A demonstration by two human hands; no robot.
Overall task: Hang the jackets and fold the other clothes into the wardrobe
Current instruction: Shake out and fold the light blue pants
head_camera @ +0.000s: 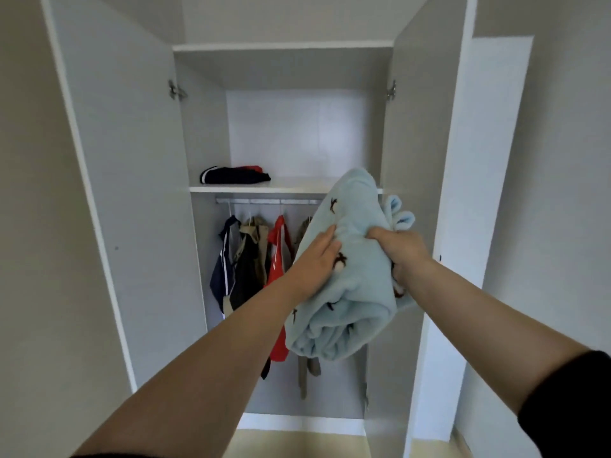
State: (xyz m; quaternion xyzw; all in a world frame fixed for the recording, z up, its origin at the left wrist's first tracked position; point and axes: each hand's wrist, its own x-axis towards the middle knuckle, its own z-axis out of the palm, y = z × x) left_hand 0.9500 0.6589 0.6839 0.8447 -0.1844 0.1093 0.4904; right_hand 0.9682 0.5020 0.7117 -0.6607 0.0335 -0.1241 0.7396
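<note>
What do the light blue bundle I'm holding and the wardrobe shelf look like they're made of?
Light blue bundle: looks like soft fleece or plush, with a matte fuzzy surface, thick rounded folds and small dark printed figures. Wardrobe shelf: probably laminated board, smooth white with a slight sheen and a clean, straight front edge; the core can't be seen.

Plain pale grey-beige painted walls (29, 193) fill the nine and three o'clock sides, evenly lit by soft, diffuse light with no hard shadows. At six o'clock a strip of light beige smooth floor (291, 444) shows. At two o'clock a tall white flat panel (496, 127) stands against the wall.
</note>
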